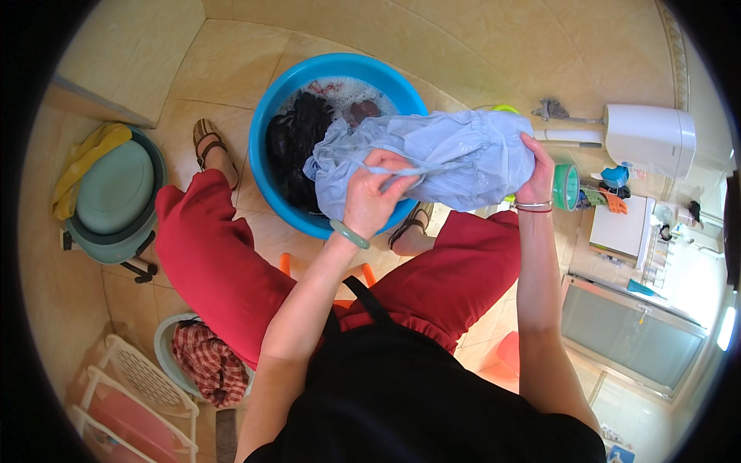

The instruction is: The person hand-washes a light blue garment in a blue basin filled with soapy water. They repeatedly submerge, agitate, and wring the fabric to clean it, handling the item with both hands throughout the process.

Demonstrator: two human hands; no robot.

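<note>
A light blue garment (478, 158) with a gathered edge and a thin drawstring stretches between my hands over a blue basin (261, 116). My left hand (374, 189), a green bangle at its wrist, is closed with the pale drawstring (432, 167) pinched between thumb and fingers. At the garment's right end my right hand (539, 174) grips the cloth; some of its fingers are hidden behind it. The garment's left part hangs into the basin, beside dark wet clothes (297, 135) and a brownish-red piece (363, 112) in sudsy water (332, 89).
Stacked green basins (116, 189) with a yellow cloth (91, 162) stand at the left. Lower left are a pale basin (164, 347) holding a checked red cloth (204, 359) and a white rack (147, 378). A white bin (652, 139) and green basket (566, 187) are at the right.
</note>
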